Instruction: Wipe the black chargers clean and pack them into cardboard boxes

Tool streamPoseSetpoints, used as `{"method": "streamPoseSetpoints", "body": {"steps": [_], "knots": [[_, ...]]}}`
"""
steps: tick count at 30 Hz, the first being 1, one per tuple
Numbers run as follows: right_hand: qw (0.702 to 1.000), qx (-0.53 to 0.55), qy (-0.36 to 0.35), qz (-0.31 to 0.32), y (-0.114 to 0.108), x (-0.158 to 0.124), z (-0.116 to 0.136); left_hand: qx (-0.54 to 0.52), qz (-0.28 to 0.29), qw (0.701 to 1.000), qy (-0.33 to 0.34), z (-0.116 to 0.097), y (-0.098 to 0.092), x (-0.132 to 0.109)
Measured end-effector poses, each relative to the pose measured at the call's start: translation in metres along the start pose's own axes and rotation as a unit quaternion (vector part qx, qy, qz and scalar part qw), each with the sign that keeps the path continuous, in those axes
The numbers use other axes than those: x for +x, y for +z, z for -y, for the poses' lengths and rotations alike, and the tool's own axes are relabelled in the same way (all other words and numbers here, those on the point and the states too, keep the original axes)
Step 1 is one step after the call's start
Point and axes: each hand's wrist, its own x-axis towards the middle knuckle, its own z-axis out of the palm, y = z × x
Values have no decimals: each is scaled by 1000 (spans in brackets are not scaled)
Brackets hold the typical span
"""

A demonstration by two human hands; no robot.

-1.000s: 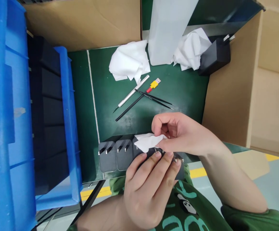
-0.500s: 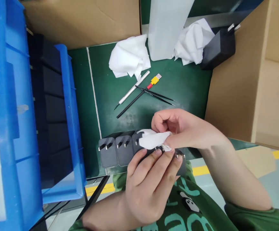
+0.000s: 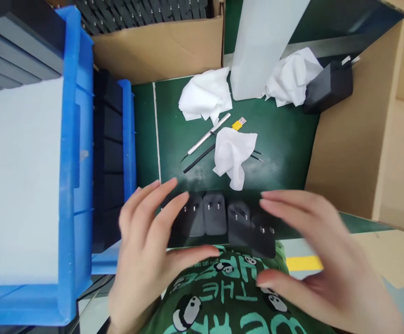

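Observation:
Several black power adapters [image 3: 215, 215] with metal prongs stand side by side along the near edge of the green table [image 3: 278, 134]. Over the left end of this row is my left hand [image 3: 153, 241], its fingers spread and holding nothing; whether it touches an adapter I cannot tell. My right hand [image 3: 309, 255], slightly blurred, is at the right end with thumb and fingers wide apart, also without anything in it. A crumpled white cloth [image 3: 235, 153] lies beyond the row, partly covering a pair of black tweezers [image 3: 257, 157] and a cable with a yellow USB plug [image 3: 237, 124].
A silver craft knife [image 3: 209, 134] lies by the cable. Further back are another white cloth [image 3: 207, 95], a pale upright block [image 3: 257, 51], a third cloth [image 3: 290, 76] and a single adapter [image 3: 329, 86]. Blue crates [image 3: 70, 185] stand left, cardboard boxes [image 3: 355, 125] right and behind [image 3: 160, 48].
The white cloth has left my right hand and now lies over the tweezers. Both hands have come off the middle adapters and moved apart, opening. The view has shifted, showing more of the left.

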Motion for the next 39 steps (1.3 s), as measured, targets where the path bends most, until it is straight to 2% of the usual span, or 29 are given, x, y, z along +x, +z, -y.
{"method": "streamPoseSetpoints", "body": {"steps": [2,5,10,14,17,19,20,21,22,23,25,27,28,29,30,32,35,37,39], "knots": [[995,-72,-37,52,12,-1,1,32,39,998,35,4,4,12],[988,-141,-56,29,32,9,1,66,80,993,64,7,9,20],[972,-207,-101,43,41,31,2,100,78,988,92,8,14,19],[971,-201,-133,1,43,39,-3,97,73,987,102,10,15,16],[979,-147,-140,-25,41,40,-8,11,44,997,54,10,15,10],[989,-81,-107,-67,36,35,-10,-148,-35,988,-41,9,14,4],[991,-22,-76,-106,33,30,-10,-260,-90,956,-98,7,14,1],[987,55,-38,-148,31,25,-10,-366,-141,909,-144,3,14,-1],[971,146,1,-188,29,20,-9,-462,-173,851,-179,-1,14,-2],[945,242,36,-218,28,14,-6,-550,-183,789,-205,-6,13,-1],[880,409,89,-226,30,3,1,-693,-141,666,-238,-19,12,3],[826,516,115,-197,32,-3,11,-791,-81,543,-271,-32,10,9],[803,556,121,-178,33,-5,16,-823,-60,490,-282,-37,9,12],[778,595,125,-157,33,-5,21,-840,-45,458,-287,-42,7,15],[751,633,126,-138,32,-4,27,-850,-36,439,-288,-46,6,17],[690,701,135,-115,28,0,35,-860,-24,421,-288,-53,3,19],[616,763,157,-119,20,4,42,-859,-14,426,-285,-60,-1,21],[589,782,159,-125,16,3,45,-854,-9,434,-287,-66,-3,23],[580,792,143,-126,11,-2,45,-845,-2,447,-293,-72,-5,26]]}}
